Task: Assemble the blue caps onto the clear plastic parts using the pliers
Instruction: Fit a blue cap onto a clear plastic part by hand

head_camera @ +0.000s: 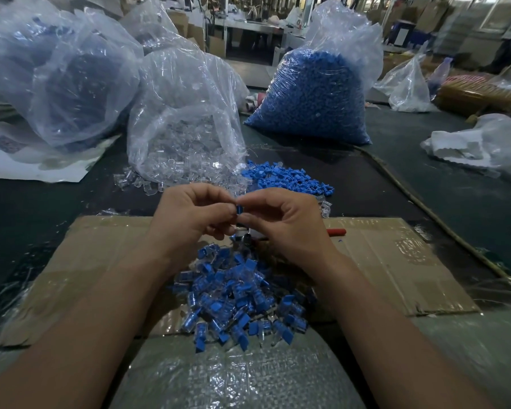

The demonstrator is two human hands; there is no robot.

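Note:
My left hand (pixel 191 214) and my right hand (pixel 281 224) meet above the cardboard sheet (pixel 396 261), both pinching one small blue cap (pixel 239 208) between fingertips; any clear part with it is hidden. The pliers (pixel 337 231) lie on the cardboard behind my right hand, only a red handle and the dark jaws showing. A heap of assembled blue-and-clear pieces (pixel 236 293) lies between my forearms. Loose blue caps (pixel 283 180) and loose clear parts (pixel 148 181) lie just beyond my hands.
An open bag of clear parts (pixel 183 119) stands behind the hands, a full bag of blue caps (pixel 313 93) to its right, and a large bag (pixel 56 78) at far left. More bags and white wrapping (pixel 478 146) lie at right. A woven sack (pixel 233 376) is nearest me.

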